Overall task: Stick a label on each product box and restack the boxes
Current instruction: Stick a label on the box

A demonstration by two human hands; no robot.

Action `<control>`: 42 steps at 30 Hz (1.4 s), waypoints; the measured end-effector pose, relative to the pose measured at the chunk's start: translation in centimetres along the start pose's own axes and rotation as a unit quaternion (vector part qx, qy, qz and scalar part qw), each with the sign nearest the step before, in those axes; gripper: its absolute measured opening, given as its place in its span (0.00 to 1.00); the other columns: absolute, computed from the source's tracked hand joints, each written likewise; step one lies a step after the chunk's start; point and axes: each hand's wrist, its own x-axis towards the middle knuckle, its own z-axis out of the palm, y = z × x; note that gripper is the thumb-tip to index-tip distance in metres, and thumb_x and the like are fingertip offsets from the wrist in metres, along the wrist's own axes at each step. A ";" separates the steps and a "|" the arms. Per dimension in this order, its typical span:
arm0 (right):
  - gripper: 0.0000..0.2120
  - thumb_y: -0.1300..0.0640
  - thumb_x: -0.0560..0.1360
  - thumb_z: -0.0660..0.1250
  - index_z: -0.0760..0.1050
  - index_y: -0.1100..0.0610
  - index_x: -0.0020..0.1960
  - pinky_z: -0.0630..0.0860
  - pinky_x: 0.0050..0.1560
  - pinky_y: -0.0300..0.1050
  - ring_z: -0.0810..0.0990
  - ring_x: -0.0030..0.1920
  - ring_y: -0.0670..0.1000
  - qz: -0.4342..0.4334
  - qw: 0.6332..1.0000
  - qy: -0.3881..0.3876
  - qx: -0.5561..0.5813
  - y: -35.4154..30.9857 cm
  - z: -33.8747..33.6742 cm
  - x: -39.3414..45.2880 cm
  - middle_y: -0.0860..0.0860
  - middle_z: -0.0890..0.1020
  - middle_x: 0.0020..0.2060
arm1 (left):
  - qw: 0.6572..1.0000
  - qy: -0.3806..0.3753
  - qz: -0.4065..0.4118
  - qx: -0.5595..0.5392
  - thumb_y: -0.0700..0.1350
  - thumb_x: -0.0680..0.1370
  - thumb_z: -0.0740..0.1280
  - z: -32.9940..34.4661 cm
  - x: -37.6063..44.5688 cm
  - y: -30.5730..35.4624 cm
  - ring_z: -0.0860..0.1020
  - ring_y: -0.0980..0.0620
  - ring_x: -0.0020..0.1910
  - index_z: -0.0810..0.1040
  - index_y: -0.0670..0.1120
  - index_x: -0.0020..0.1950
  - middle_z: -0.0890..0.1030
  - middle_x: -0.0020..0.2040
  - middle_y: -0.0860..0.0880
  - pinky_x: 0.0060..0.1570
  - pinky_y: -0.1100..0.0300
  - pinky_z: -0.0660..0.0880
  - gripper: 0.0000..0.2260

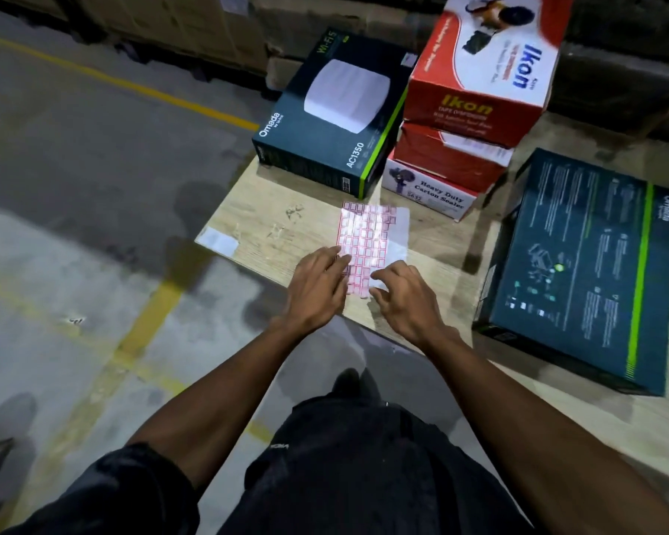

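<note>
The label sheet (367,241) lies on the desk (271,222). Behind it and to its left stands the Omada box (337,121); directly behind it rises a stack of Ikon boxes (468,117). To its right lies a second Omada box (584,272). Both hands rest on the sheet's near end, left hand (317,287) and right hand (406,299).

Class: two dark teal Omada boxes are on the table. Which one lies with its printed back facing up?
The Omada box on the right, showing diagrams and small text; the far Omada box shows the white router picture.

Glossy label sheet (367,233) on matt wood-grain table (263,222); printed cardboard boxes (476,86).
</note>
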 end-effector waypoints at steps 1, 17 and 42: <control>0.12 0.56 0.79 0.66 0.78 0.57 0.61 0.70 0.45 0.46 0.74 0.55 0.57 -0.003 1.000 0.001 -0.003 -0.2 0.2 0.1 0.54 0.78 0.55 | 1.000 -0.003 0.007 0.004 0.48 0.78 0.58 0.1 0.0 -0.1 0.72 0.41 0.65 0.76 0.43 0.66 0.76 0.65 0.41 0.65 0.45 0.67 0.19; 0.12 0.55 0.77 0.68 0.81 0.54 0.60 0.68 0.45 0.45 0.75 0.48 0.55 -0.004 0.998 0.020 -0.057 -0.8 2.0 0.3 0.54 0.79 0.51 | 1.000 0.016 0.021 0.007 0.52 0.78 0.57 1.9 -0.3 -1.5 0.70 0.44 0.67 0.77 0.45 0.65 0.75 0.67 0.44 0.66 0.47 0.65 0.20; 0.06 0.58 0.78 0.65 0.77 0.56 0.53 0.66 0.46 0.43 0.68 0.47 0.50 0.014 0.998 0.009 -0.055 -0.6 2.9 0.7 0.52 0.76 0.51 | 1.000 0.023 0.019 0.007 0.53 0.79 0.56 2.3 -0.5 -1.6 0.70 0.44 0.67 0.76 0.46 0.66 0.75 0.67 0.44 0.66 0.45 0.66 0.21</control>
